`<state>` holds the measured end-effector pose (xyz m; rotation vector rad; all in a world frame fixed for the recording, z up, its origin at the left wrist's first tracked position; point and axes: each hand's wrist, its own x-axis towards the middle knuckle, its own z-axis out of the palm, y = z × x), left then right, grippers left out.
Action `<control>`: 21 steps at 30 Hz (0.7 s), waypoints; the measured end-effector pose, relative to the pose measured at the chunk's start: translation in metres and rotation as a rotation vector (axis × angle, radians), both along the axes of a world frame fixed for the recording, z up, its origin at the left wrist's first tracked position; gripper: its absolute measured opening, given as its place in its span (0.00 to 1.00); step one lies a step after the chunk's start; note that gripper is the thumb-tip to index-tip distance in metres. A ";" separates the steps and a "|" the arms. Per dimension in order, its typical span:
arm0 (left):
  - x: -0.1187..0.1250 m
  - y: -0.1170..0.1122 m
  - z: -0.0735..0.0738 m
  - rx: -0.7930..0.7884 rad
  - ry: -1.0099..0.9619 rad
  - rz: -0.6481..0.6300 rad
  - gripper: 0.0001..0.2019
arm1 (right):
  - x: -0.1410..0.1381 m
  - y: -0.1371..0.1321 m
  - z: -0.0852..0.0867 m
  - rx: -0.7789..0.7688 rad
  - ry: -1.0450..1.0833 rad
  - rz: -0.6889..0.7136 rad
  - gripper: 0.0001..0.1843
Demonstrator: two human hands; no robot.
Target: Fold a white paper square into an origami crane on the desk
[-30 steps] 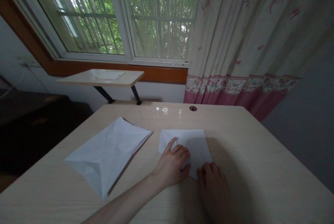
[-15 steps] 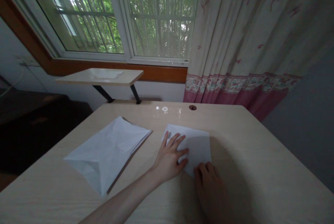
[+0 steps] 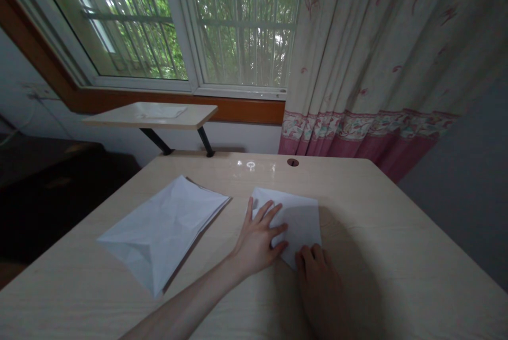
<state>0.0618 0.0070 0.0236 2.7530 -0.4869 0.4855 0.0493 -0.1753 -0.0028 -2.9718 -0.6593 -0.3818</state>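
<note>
A folded sheet of white paper lies on the desk in front of me. My left hand rests flat across its left part, fingers spread and pressing down, hiding that side. At the near right edge of the same sheet is my right hand, its fingers curled together on the paper's border. The thumb side of that hand is in shadow and its grip is partly hidden. To the left lies a larger stack of creased white paper, apart from both hands.
The pale wooden desk spreads under everything. A small raised shelf on black legs bears a white sheet at the back left. A round cable hole sits near the back edge. Beyond are a barred window and a curtain.
The little finger of my left hand has shifted slightly to the left on the paper. Both hands otherwise stay in nearly the same place.
</note>
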 end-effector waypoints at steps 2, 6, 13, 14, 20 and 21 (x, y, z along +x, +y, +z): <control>0.000 0.000 -0.001 -0.005 0.001 0.003 0.17 | -0.001 0.000 0.000 0.012 -0.011 -0.002 0.12; 0.000 0.000 -0.001 -0.015 0.023 0.011 0.17 | -0.001 -0.001 0.000 -0.009 -0.017 0.012 0.12; 0.002 0.006 0.002 -0.021 0.075 0.000 0.18 | -0.001 -0.003 -0.001 -0.035 -0.034 0.068 0.14; 0.002 0.007 0.002 -0.019 0.082 -0.002 0.19 | -0.001 -0.004 -0.001 -0.044 -0.052 0.080 0.15; 0.005 0.008 0.000 -0.033 0.103 0.019 0.20 | 0.000 -0.004 -0.004 0.039 -0.130 0.083 0.17; 0.006 0.008 -0.001 -0.038 0.107 0.028 0.20 | 0.001 -0.004 -0.005 0.092 -0.113 0.058 0.16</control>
